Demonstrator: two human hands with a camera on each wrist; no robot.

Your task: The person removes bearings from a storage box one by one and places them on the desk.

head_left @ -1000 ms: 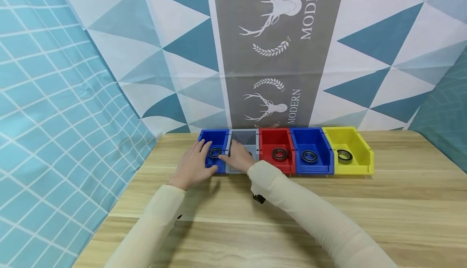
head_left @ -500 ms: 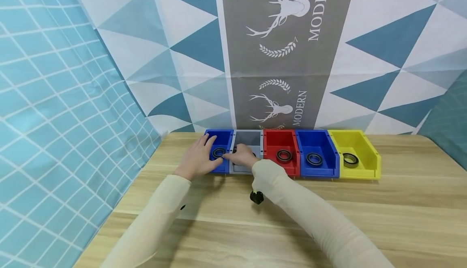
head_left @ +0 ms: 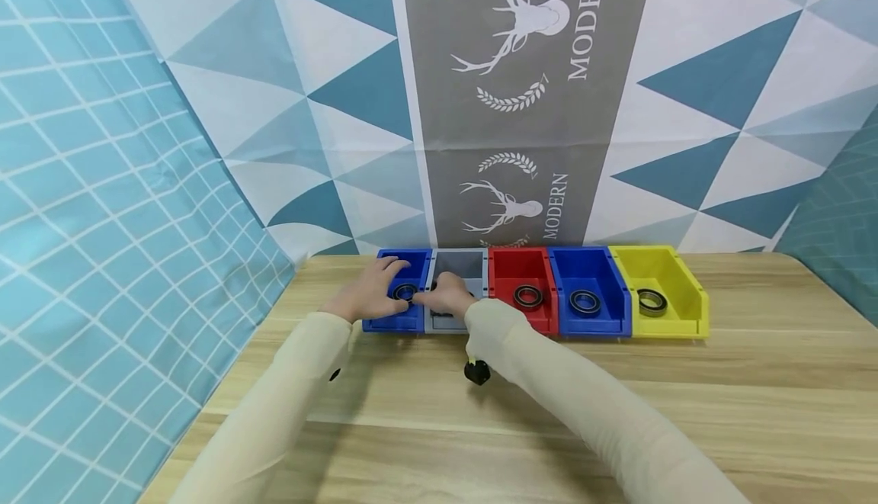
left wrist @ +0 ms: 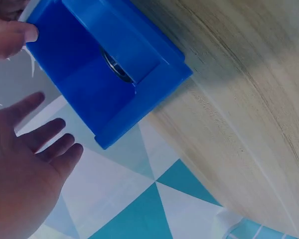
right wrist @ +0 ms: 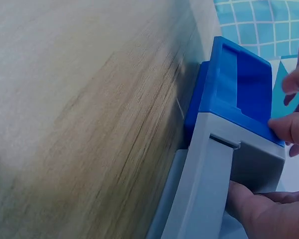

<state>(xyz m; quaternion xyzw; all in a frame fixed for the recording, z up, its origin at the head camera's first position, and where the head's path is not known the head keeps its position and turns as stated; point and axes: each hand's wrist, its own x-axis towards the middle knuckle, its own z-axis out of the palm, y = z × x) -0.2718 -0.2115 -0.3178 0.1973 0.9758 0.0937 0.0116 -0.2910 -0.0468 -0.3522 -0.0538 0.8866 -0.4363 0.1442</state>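
Right grip is being curled tighter inside grey bin than before; contact likely being made, hold can't be told. Left grip is being held spread, ring at 3 o'clock in blue bin.

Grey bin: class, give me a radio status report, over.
Right hand in grey bin, grip hidden. Left hand open, near leftmost blue bin. Right hand hides part of grey bin's inside.

Wood tbl, 5 bins — one row
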